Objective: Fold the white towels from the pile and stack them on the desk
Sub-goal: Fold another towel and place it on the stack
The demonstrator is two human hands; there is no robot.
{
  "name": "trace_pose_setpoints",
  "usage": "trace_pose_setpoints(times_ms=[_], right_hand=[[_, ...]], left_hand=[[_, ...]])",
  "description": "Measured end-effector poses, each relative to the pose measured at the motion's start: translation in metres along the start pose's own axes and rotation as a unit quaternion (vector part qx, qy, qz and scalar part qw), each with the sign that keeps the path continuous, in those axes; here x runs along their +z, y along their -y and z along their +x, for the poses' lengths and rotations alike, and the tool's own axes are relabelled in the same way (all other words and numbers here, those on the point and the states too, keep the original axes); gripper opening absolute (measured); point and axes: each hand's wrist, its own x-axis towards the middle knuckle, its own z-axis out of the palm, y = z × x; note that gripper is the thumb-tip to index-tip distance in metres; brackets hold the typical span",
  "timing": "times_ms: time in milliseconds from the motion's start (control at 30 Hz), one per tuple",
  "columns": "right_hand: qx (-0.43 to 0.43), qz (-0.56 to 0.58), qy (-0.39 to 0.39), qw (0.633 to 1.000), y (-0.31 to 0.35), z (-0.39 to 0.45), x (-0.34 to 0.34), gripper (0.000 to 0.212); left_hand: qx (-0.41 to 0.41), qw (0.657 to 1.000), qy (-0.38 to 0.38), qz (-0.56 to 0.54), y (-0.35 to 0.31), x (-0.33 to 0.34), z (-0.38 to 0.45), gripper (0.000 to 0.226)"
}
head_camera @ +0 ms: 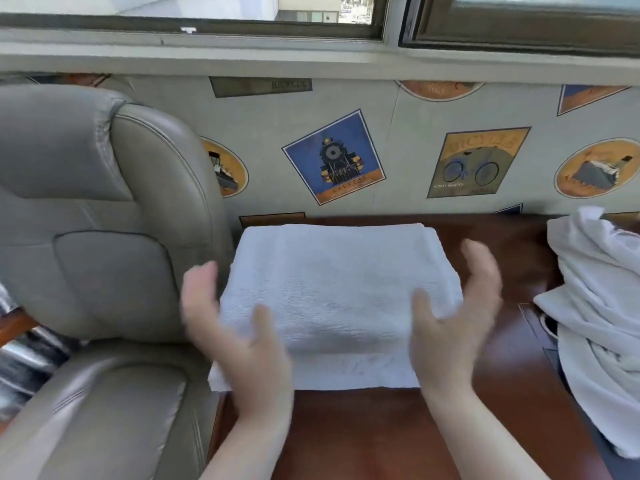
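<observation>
Towels first: from my head cam, the folded stack (341,289) sits on the wooden desk (363,431), back edge close to the wall, with at least two layers showing, since a lower towel peeks out at the front. So some folding is done. Still left is the crumpled pile (595,306) on the right side of the desk, well apart from the stack.

My left hand (235,327) and right hand (457,306) flank the stack, fingers straight, gripping nothing. Both are blurry, so I can't tell if they touch the cloth. The pile runs off the right edge, so no idea how many towels remain. A grey leather chair (104,220) sits just left.
</observation>
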Motion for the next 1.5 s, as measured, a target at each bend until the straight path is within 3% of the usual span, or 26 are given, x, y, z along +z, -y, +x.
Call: trace_pose_setpoints(times_ms=[33, 67, 133, 167, 267, 333, 400, 467, 567, 700, 1233, 1300, 1400, 1433, 1500], right_hand=[[-0.044, -0.024, 0.123, 0.991, 0.009, 0.001, 0.02, 0.064], [-0.086, -0.113, 0.26, 0.955, 0.017, -0.001, 0.041, 0.06], [-0.15, -0.299, 0.417, 0.845, 0.007, -0.003, 0.066, 0.056], [-0.157, -0.351, 0.437, 0.813, -0.006, 0.005, 0.066, 0.056], [-0.081, -0.452, 0.397, 0.795, -0.047, 0.049, 0.026, 0.058], [-0.041, -0.503, 0.358, 0.786, -0.055, 0.077, 0.008, 0.059], [-0.106, -0.474, 0.309, 0.818, -0.045, 0.087, 0.023, 0.061], [-0.152, -0.409, 0.334, 0.835, -0.026, 0.079, 0.051, 0.061], [-0.115, -0.393, 0.414, 0.813, -0.028, 0.047, 0.075, 0.061], [-0.117, -0.408, 0.375, 0.824, -0.05, 0.038, 0.084, 0.067], [-0.135, -0.407, 0.381, 0.819, -0.056, 0.04, 0.089, 0.07], [-0.132, -0.405, 0.386, 0.818, -0.056, 0.041, 0.088, 0.07], [-0.137, -0.406, 0.391, 0.815, -0.057, 0.041, 0.085, 0.072], [-0.138, -0.407, 0.391, 0.814, -0.058, 0.04, 0.083, 0.072], [-0.141, -0.405, 0.393, 0.814, -0.057, 0.041, 0.083, 0.073]], left_hand=[[0.085, 0.985, 0.132, 0.071, -0.002, 0.017, 0.001, 0.064], [0.131, 0.936, 0.266, 0.188, -0.001, 0.034, 0.007, 0.059], [0.143, 0.807, 0.398, 0.412, 0.013, 0.058, 0.02, 0.055], [0.13, 0.768, 0.419, 0.467, 0.024, 0.058, 0.025, 0.058], [0.108, 0.736, 0.415, 0.524, 0.047, 0.029, 0.039, 0.068], [0.096, 0.739, 0.403, 0.531, 0.047, 0.029, 0.051, 0.072], [0.123, 0.755, 0.392, 0.512, 0.036, 0.057, 0.071, 0.07], [0.14, 0.746, 0.405, 0.51, 0.026, 0.084, 0.085, 0.067], [0.103, 0.718, 0.428, 0.539, 0.044, 0.092, 0.075, 0.066], [0.117, 0.732, 0.358, 0.568, 0.068, 0.087, 0.059, 0.068], [0.137, 0.74, 0.327, 0.572, 0.073, 0.092, 0.057, 0.068], [0.136, 0.763, 0.326, 0.541, 0.067, 0.09, 0.054, 0.062], [0.123, 0.834, 0.318, 0.434, 0.063, 0.076, 0.056, 0.051], [0.114, 0.839, 0.327, 0.419, 0.065, 0.065, 0.059, 0.052], [0.107, 0.813, 0.351, 0.452, 0.072, 0.042, 0.063, 0.058]])
